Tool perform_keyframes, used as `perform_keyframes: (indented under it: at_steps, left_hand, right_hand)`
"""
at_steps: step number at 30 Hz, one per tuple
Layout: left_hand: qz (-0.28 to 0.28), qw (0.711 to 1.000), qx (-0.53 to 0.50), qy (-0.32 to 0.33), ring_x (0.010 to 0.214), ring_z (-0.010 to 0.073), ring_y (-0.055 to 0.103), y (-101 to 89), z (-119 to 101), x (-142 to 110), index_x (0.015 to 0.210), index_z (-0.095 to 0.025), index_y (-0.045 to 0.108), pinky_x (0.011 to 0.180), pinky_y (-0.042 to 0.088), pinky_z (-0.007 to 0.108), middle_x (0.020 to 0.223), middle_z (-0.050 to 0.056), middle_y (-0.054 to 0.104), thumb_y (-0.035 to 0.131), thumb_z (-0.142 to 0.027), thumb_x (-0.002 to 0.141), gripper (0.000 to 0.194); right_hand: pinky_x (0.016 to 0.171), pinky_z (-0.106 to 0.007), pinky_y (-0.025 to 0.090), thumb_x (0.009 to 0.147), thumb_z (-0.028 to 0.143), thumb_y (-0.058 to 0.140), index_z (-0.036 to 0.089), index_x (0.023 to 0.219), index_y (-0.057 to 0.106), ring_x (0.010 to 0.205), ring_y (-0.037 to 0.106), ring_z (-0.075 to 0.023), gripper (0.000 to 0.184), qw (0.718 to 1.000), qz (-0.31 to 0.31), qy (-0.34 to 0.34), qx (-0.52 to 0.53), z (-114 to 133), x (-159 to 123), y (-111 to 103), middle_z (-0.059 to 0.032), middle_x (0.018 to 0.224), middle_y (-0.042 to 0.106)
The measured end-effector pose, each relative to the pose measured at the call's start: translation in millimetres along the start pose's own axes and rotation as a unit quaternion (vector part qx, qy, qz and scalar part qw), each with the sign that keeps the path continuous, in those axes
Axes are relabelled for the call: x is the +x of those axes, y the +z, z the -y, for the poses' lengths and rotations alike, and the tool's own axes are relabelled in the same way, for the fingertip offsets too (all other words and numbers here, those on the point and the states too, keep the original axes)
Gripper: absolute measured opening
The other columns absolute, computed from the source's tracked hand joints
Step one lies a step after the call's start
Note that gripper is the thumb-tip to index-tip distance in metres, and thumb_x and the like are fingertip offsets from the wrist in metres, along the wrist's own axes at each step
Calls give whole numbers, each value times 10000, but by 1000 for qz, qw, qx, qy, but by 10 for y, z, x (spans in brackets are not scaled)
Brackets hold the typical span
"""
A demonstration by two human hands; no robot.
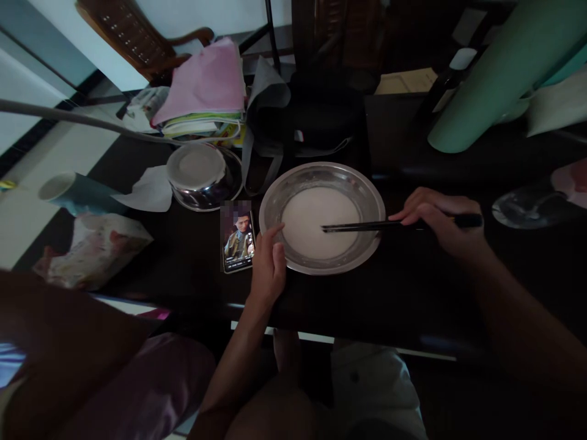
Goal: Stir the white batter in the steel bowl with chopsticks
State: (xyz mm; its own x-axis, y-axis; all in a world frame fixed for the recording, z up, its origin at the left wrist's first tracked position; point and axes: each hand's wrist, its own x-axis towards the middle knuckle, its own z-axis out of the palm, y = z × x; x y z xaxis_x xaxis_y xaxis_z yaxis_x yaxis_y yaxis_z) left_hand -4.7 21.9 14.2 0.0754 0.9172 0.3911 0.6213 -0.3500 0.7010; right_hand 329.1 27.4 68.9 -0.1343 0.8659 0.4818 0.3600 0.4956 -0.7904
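Observation:
A wide metal bowl (362,189) holding a white liquid stands on the dark table (403,293) in front of me. My right hand (443,220) is closed on a pair of black chopsticks (362,227), whose tips reach into the white liquid. My left hand (268,263) rests against the bowl's left rim, thumb over the edge and fingers curled beside it. A phone (237,239) with a lit screen lies flat just left of that hand.
A smaller steel bowl (202,177) and a crumpled tissue (147,190) sit at the back left. A pile of pink cloth and papers (206,91), a green roll (495,79), a cup (62,188), a patterned bag (92,247) and a glass lid (532,208) ring the table.

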Motion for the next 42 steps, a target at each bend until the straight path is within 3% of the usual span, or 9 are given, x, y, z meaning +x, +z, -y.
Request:
perform_keyframes:
  at_steps: [5,9,11,15,20,25,31,36,42]
  left_hand:
    - [-2,1000,-1,1,1122,271,685,4,-10,6,1312,-202,658,1005,523,443,1215,138,739,297,-609,1094,586]
    - [1,1000,2,-1,1118,271,681,3,-7,8,1314,-210,657,1015,516,447,1201,131,740,293,-616,1091,588]
    - [4,1000,2,-4,1109,269,681,1,-4,7,1322,-215,655,1012,517,447,1201,127,738,293,-617,1091,588]
    - [0,1000,0,-1,1088,265,685,2,-1,5,1326,-209,656,990,525,436,1179,125,741,293,-614,1092,592]
    - [-3,1000,6,7,1078,263,692,7,-5,2,1320,-187,658,963,532,421,1192,138,743,292,-591,1101,587]
    - [-2,1000,6,18,1086,264,692,-3,-7,8,1330,-168,652,967,534,423,1216,150,742,291,-564,1108,580]
    - [-2,1000,8,9,1083,266,692,1,4,9,1331,-193,651,972,543,440,1180,136,744,283,-602,1098,597]
    - [-4,1000,6,10,1104,272,690,0,-1,9,1331,-188,655,1063,511,474,1158,131,745,282,-600,1098,603]
    - [-2,1000,5,0,1101,273,686,-3,-7,9,1324,-201,661,1044,514,461,1176,130,741,284,-613,1093,604]
  right_hand:
    - [786,-458,593,989,361,693,335,875,809,854,748,-254,164,998,57,-24,-16,10,14,32,-13,914,836]
    - [731,-455,576,1031,354,628,328,796,794,781,730,-250,289,1000,-6,-5,-3,20,13,9,-30,828,804]
    - [705,-444,570,1046,346,598,330,770,786,742,716,-238,334,1000,0,-7,10,25,10,10,-19,787,795]
    - [744,-426,582,995,311,681,339,891,814,846,737,-235,171,998,54,-40,-18,20,17,31,-5,891,831]
    - [707,-451,569,1035,348,618,338,788,792,764,729,-247,303,1000,-7,0,1,12,5,1,-20,816,799]
    - [759,-441,590,1001,364,672,331,863,810,828,744,-243,198,998,61,-25,1,12,9,35,-15,889,835]
    - [702,-411,561,1028,331,618,292,746,774,740,717,-216,324,1000,-5,0,5,29,15,2,-44,784,797]
    - [769,-436,577,981,307,677,333,865,807,855,733,-242,176,997,73,-28,-13,58,26,40,-26,921,851]
    - [704,-457,547,1032,367,586,305,724,764,728,691,-238,362,1000,3,-16,-2,69,22,-7,-48,764,806]
